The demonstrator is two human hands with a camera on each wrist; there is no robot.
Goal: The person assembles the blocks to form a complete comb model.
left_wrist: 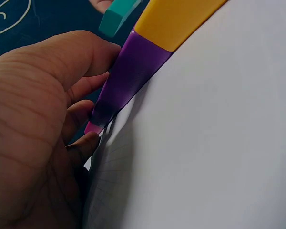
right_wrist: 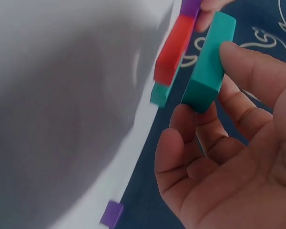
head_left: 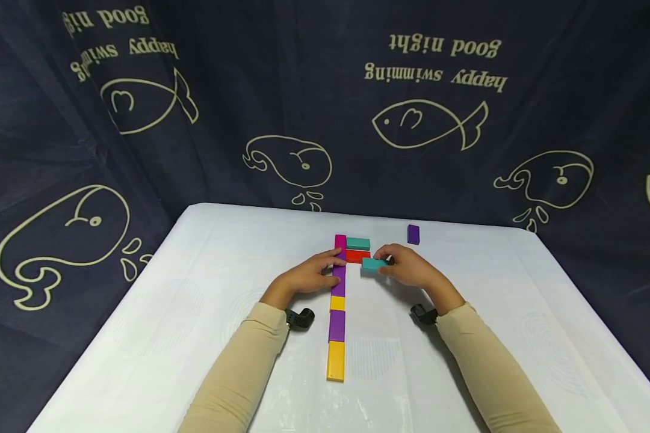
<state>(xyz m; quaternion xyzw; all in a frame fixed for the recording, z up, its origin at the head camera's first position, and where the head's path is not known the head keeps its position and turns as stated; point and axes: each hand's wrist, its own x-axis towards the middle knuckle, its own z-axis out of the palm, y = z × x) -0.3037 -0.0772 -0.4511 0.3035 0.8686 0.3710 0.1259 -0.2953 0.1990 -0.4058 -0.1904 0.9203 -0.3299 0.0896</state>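
My right hand [head_left: 408, 266] pinches a teal block [head_left: 372, 265] between thumb and fingers. In the right wrist view that teal block [right_wrist: 212, 59] is lifted, apart from the red block [right_wrist: 173, 53]. My left hand [head_left: 307, 275] rests its fingertips on a purple block [head_left: 338, 287] in a lengthwise row, with the thumb against its side in the left wrist view. A magenta block [head_left: 340, 241] tops the row. From its upper right side, another teal block [head_left: 358, 243] and the red one stick out, side by side. The left fingers partly hide the purple section.
Nearer me the row continues with a small yellow block [head_left: 337, 303], a purple one [head_left: 336, 326] and a longer yellow one [head_left: 335, 362]. A loose dark purple block [head_left: 413, 234] sits near the far edge of the white table [head_left: 238, 240]. A dark printed curtain [head_left: 325, 90] hangs behind.
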